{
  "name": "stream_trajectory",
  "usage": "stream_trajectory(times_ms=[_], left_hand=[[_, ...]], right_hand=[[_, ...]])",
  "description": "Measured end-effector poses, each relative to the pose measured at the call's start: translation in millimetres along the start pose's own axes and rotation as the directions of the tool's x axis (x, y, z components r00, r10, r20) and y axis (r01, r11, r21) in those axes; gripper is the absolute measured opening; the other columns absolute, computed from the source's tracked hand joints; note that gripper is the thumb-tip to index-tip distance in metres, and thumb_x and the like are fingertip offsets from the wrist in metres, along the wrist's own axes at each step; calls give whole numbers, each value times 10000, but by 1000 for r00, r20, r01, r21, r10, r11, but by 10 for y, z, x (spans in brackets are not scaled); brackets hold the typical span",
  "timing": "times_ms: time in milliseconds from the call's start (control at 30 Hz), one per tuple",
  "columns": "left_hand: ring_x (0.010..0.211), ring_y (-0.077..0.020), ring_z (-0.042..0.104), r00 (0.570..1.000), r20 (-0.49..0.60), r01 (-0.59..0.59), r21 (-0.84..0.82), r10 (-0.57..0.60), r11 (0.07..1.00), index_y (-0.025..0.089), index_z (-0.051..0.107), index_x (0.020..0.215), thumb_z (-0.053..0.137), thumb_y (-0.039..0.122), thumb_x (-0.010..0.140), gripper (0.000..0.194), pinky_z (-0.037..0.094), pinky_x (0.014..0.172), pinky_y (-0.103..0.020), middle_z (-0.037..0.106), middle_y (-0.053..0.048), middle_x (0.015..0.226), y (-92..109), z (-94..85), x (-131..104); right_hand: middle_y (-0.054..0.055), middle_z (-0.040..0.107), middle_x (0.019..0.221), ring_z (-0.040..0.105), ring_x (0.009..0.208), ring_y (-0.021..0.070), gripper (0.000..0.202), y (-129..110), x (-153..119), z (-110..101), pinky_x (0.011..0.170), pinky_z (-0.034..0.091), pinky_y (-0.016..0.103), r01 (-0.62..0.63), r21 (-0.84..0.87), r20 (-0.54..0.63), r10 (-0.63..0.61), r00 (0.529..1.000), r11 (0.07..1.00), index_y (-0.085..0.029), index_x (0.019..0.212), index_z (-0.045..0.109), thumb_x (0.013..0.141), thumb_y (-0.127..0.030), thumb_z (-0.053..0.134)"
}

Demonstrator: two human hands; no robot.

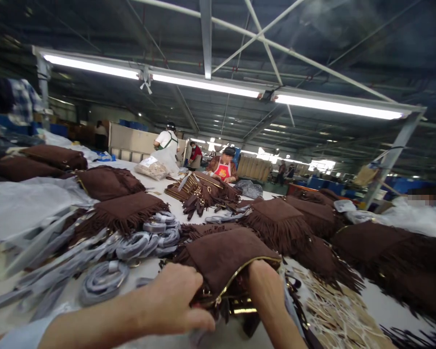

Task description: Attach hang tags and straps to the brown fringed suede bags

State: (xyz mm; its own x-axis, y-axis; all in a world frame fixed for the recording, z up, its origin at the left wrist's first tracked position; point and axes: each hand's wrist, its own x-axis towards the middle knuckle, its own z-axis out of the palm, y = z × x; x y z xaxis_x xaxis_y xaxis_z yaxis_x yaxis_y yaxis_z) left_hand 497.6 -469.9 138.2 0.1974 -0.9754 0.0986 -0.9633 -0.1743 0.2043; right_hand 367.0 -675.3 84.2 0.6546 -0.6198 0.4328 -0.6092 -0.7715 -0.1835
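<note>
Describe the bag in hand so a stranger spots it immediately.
On the white worktable, go to the near side, by the left hand. There is a dark brown bag: unlike neighbouring bags, it has the right hand inside, through its open gold zipper.

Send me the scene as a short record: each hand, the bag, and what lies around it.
Left hand: at the near left edge of the bag; exact hold unclear
Right hand: inside the bag opening, fingers hidden
Bag: dark brown, gold zipper open
Left of bag: coiled straps in plastic wrapping
Right of bag: tan pieces with white cords
Beyond: more brown fringed bags; co-worker in red apron
</note>
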Motion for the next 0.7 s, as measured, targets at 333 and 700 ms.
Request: stream_trajectory(times_ms=[333,700], left_hand=[[670,-138,578,995,-28,-100,-184,97,978,183,559,668,412,225,893,272,356,595,-225,656,3,708,-20,154,123],[822,-222,625,954,-268,176,125,-137,976,202,648,770,361,343,914,351,401,730,-291,709,-52,840,-1039,-256,136]], right_hand=[[-23,638,747,606,677,173,314,-807,-689,82,593,469,239,-191,928,180,65,982,321,-229,940,464,744,-362,671],[33,614,707,625,695,211,62,-398,-9,-296,619,401,269,-108,379,90,80,993,919,-209,876,475,871,-177,528]])
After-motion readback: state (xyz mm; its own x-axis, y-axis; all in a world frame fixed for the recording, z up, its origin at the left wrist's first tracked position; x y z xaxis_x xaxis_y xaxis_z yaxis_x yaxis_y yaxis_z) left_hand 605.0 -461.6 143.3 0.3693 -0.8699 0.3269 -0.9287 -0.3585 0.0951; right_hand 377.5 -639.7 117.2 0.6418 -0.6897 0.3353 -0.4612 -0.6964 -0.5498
